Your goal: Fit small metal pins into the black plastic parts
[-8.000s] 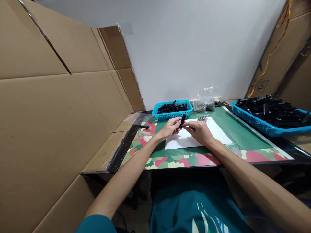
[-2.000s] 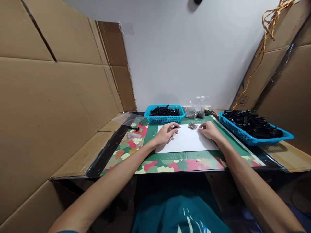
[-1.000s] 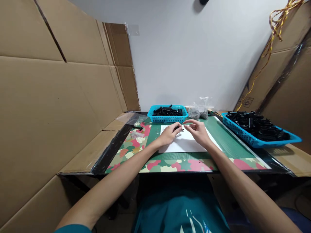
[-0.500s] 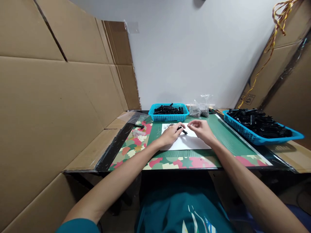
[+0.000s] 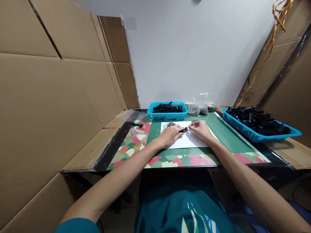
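Observation:
A small black plastic part [image 5: 183, 130] is pinched in my left hand [image 5: 169, 135], just above the white sheet [image 5: 189, 144]. My right hand [image 5: 201, 130] is closed at the fingertips beside the part's right end. Whatever those fingertips hold is too small to make out. A pile of tiny metal pieces [image 5: 169, 124] lies on the sheet behind my left hand, and a second small pile [image 5: 195, 121] shows behind my right hand.
A blue basket [image 5: 167, 116] of black parts stands at the back. Another blue basket [image 5: 261, 137] heaped with black parts is at the right. Clear bags [image 5: 198, 109] of small pieces lean near the wall. A black part [image 5: 138, 125] and crumpled plastic [image 5: 137, 132] lie left. Cardboard [image 5: 55, 103] walls the left side.
My right hand has come down and closer to the black part's end. My left hand has turned the part, so it lies more level and points toward my right fingertips.

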Demonstrator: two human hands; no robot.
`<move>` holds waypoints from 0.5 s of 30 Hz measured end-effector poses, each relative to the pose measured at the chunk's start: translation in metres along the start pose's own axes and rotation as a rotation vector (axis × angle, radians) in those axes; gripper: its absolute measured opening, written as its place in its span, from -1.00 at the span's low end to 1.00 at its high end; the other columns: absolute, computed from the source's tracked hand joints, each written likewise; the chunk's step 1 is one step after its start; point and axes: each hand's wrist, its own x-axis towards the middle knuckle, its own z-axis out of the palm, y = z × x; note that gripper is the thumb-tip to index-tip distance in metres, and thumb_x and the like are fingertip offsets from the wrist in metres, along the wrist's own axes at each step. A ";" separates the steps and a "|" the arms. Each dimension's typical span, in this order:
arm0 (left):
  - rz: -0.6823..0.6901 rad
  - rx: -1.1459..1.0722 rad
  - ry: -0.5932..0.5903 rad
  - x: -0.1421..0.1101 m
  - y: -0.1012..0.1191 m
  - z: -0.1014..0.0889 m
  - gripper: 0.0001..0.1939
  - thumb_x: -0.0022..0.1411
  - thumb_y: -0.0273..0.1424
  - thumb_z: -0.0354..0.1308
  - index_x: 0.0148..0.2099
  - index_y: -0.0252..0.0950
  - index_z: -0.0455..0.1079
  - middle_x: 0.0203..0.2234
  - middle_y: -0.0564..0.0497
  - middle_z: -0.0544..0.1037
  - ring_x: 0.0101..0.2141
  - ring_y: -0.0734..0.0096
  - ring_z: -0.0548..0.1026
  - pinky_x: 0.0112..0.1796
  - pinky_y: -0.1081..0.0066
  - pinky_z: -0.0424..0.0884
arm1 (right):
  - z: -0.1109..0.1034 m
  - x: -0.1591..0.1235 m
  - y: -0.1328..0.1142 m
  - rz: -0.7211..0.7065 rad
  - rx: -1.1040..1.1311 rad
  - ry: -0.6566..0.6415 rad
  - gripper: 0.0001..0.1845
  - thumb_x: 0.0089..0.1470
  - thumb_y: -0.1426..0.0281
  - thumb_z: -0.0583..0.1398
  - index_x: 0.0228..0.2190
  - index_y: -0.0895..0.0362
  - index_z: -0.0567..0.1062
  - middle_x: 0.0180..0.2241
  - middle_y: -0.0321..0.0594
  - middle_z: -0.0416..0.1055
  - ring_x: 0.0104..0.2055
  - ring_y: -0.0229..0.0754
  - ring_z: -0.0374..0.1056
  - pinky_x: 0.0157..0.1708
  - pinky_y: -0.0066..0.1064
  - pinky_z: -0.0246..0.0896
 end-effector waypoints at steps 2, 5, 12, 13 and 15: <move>0.009 0.030 -0.005 0.000 0.000 0.001 -0.58 0.56 -0.24 -0.02 0.31 -0.18 0.44 0.05 -0.12 0.59 0.00 0.10 0.57 -0.09 0.27 0.48 | 0.002 0.002 0.000 -0.022 -0.039 -0.003 -0.73 -0.12 0.26 0.22 -0.50 0.21 0.62 -0.56 -0.20 0.44 -0.48 -0.21 0.24 -0.48 -0.41 0.02; 0.011 0.037 -0.001 0.001 -0.002 0.004 -0.58 0.56 -0.23 -0.02 0.31 -0.19 0.44 0.02 -0.11 0.58 -0.03 0.12 0.58 -0.12 0.29 0.47 | 0.004 0.004 0.002 -0.034 -0.096 -0.002 -0.73 -0.11 0.28 0.21 -0.48 0.21 0.64 -0.59 -0.22 0.42 -0.50 -0.21 0.23 -0.47 -0.40 0.01; 0.000 0.014 0.000 0.003 -0.003 0.006 -0.57 0.55 -0.22 -0.01 0.31 -0.21 0.44 0.02 -0.11 0.58 -0.03 0.10 0.56 -0.10 0.27 0.46 | 0.006 0.004 0.002 -0.067 -0.196 0.018 -0.75 -0.06 0.31 0.21 -0.48 0.20 0.65 -0.53 -0.15 0.51 -0.44 -0.15 0.34 -0.41 -0.37 0.07; -0.002 0.007 0.000 0.003 -0.002 0.006 -0.57 0.55 -0.22 -0.01 0.31 -0.21 0.45 0.02 -0.12 0.58 -0.02 0.10 0.56 -0.09 0.26 0.46 | 0.006 0.004 0.002 -0.065 -0.203 0.024 -0.75 -0.05 0.31 0.21 -0.47 0.20 0.65 -0.52 -0.15 0.51 -0.43 -0.14 0.36 -0.40 -0.37 0.07; -0.013 -0.010 0.001 0.003 -0.002 0.006 -0.56 0.55 -0.21 -0.01 0.30 -0.22 0.46 0.02 -0.13 0.58 -0.02 0.08 0.56 -0.08 0.25 0.46 | 0.006 0.004 0.001 -0.062 -0.210 0.036 -0.76 -0.04 0.32 0.22 -0.47 0.19 0.65 -0.51 -0.14 0.53 -0.42 -0.13 0.37 -0.39 -0.36 0.08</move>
